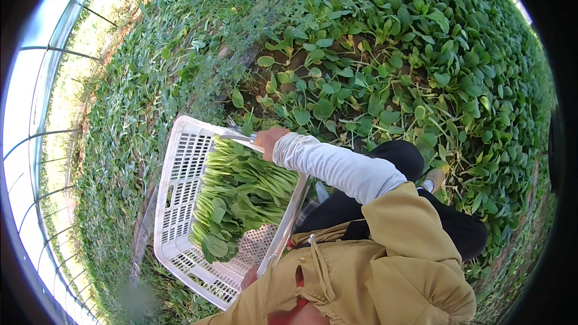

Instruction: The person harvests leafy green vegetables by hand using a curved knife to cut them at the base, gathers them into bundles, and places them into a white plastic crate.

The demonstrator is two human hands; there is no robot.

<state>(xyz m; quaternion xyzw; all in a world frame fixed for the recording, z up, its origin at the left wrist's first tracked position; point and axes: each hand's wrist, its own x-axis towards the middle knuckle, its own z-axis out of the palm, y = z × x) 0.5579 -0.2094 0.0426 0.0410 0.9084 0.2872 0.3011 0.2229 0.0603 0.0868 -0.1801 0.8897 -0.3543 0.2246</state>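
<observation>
A white slatted plastic crate stands tilted before me, beside my legs. Leafy green vegetables with pale stalks lie in it, packed in rows towards the far end, and part of its perforated floor shows. At the crate's far corner, my right hand holds a small knife with a slightly curved blade lying over the rim. That hand is also against the rim; whether it grips it too is hard to tell. My left hand holds the near rim, mostly hidden by the crate edge and my sleeve.
Dense leafy plants grow ahead and to the right. A sparser patch with yellowing leaves lies just beyond my right arm. Low weeds cover the ground at left, up to a greenhouse wall with curved metal ribs. My shoe rests among plants.
</observation>
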